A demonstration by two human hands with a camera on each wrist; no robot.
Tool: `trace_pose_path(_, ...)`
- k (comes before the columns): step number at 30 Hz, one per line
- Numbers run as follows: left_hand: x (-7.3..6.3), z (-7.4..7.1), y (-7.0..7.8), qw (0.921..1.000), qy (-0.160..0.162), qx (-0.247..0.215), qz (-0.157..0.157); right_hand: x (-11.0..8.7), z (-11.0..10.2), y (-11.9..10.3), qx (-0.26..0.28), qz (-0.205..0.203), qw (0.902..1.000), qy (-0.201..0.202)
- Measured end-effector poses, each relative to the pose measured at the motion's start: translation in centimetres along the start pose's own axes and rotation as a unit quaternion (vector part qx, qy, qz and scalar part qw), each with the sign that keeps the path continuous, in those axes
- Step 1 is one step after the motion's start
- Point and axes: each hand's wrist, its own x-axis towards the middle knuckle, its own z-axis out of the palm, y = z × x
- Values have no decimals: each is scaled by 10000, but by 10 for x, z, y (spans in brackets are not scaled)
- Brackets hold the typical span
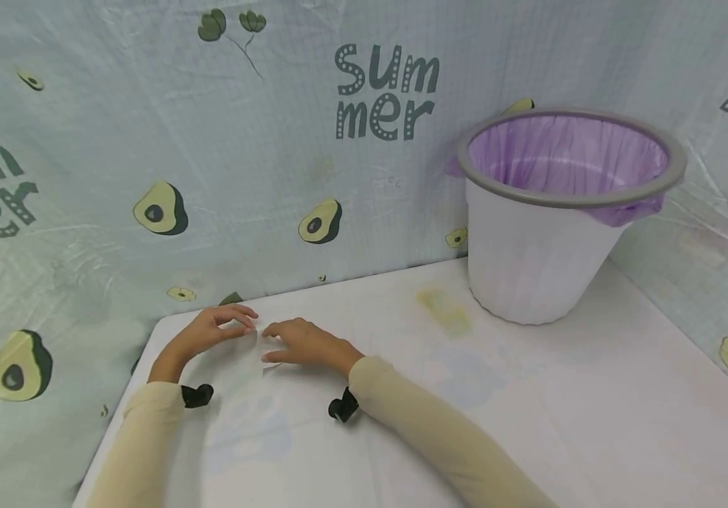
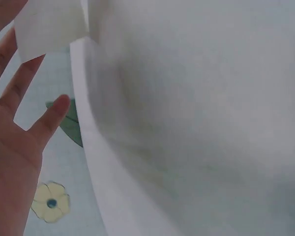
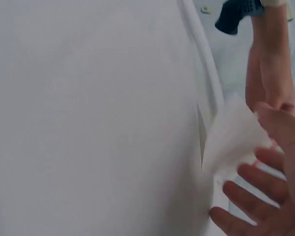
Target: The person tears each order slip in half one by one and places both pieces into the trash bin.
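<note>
A small piece of thin white paper (image 3: 236, 135) stands raised between my two hands, above the white table. My left hand (image 1: 208, 330) holds the paper near its edge, with thumb and fingertips close together in the head view. In the left wrist view, the paper (image 2: 51, 29) covers the tips of some fingers, and one finger stands apart from it. My right hand (image 1: 310, 344) is just opposite, its fingers spread and loosely bent beside the paper. Thumb and fingers of the right hand (image 3: 260, 182) stand apart in the right wrist view, some overlapping the paper's edge.
At the back right of the table stands a white bin (image 1: 523, 247) with a grey rim and purple liner. A pale cloth (image 1: 243, 155) printed with avocados hangs behind. The white tabletop (image 1: 370, 317) reaches past the hands to its left edge. Both wrists carry black cameras.
</note>
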Motion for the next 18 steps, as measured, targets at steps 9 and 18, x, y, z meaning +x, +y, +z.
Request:
trace_pose_path(9,15,11,25,9991,376,-46,-172,-13,-8,-2,574,100,9782,1993)
trace_pose_path(18,15,26,43,9947,697,-758,-38,-24,-17,18,67,-344,9664,2546)
